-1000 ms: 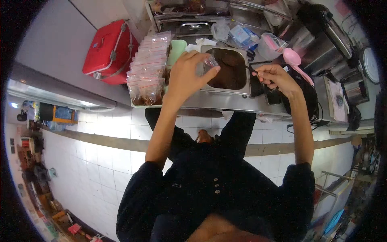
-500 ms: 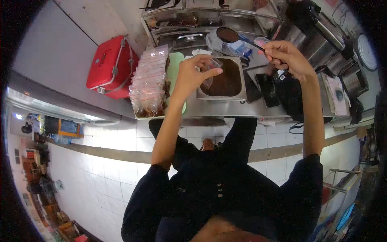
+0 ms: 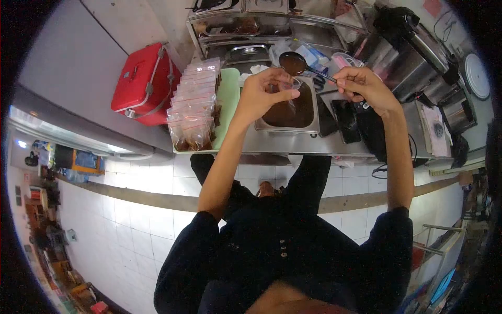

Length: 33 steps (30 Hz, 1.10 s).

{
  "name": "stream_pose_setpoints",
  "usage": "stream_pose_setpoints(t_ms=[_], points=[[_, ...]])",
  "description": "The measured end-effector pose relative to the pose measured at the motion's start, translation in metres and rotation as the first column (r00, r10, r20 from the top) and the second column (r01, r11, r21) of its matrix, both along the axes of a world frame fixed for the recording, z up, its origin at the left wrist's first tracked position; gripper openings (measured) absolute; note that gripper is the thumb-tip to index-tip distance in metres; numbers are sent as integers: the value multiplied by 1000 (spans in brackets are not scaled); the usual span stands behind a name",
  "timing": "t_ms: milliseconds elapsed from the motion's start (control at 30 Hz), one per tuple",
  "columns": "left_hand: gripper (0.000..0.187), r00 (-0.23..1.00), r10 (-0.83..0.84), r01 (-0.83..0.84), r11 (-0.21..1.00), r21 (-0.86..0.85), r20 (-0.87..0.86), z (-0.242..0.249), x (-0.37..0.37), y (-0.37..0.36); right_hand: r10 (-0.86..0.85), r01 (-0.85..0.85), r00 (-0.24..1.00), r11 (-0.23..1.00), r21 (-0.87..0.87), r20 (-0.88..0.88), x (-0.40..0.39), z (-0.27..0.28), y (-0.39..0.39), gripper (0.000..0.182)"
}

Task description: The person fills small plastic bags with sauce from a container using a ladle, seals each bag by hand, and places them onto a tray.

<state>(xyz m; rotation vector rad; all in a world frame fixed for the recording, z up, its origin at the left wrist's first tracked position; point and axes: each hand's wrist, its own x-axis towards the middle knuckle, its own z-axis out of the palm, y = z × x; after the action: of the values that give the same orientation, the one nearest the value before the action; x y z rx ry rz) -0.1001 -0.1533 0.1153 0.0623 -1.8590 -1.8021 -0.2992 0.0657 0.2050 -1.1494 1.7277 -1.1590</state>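
My left hand (image 3: 265,95) is closed on a small clear plastic bag (image 3: 291,102), pinching it near its mouth over the metal pan. Dark brown sauce fills the lower part of that square pan (image 3: 262,125). In my right hand (image 3: 364,86) is the handle of a dark ladle (image 3: 292,63), gripped between thumb and fingers. Its bowl holds brown sauce and sits just above the bag, close to my left fingers. To the left, a pale green tray (image 3: 230,92) carries a row of zip bags (image 3: 193,107) with brown sauce in their bottoms.
A red cool box (image 3: 142,83) stands left of the tray. Right of the pan lie a black phone (image 3: 346,121) and a black bag (image 3: 370,131). Scissors (image 3: 318,82) rest behind the pan. Large steel pots (image 3: 400,65) stand at the right, and a metal rack (image 3: 272,26) at the back.
The ladle has moved down and left, its bowl now near the bag's mouth. My left hand has shifted slightly right with the bag, and my right hand has lowered.
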Motion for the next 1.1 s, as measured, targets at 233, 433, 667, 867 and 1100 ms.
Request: stream_pose_setpoints(t_ms=[233,433,667,867,1100], points=[[39,999,-49,49,999,2,8,-2,0,-1,17,-16,1000,998,-55,22,-2,-7,0,20],[40,997,-62,62,998,9,-49,-4,-2,-1,18,-15,999,999,-52,43,-2,-9,0,19],[66,997,-23,24,1000,6,-74,-1,0,1,-31,31,999,999,-15,-22,6,1,1,18],[85,993,-52,56,998,31,-103,3,1,1,-10,9,997,1000,-15,-80,5,1,1,16],[87,993,-48,51,998,22,-106,4,2,-1,-41,42,992,999,4,-116,5,10,4,16]])
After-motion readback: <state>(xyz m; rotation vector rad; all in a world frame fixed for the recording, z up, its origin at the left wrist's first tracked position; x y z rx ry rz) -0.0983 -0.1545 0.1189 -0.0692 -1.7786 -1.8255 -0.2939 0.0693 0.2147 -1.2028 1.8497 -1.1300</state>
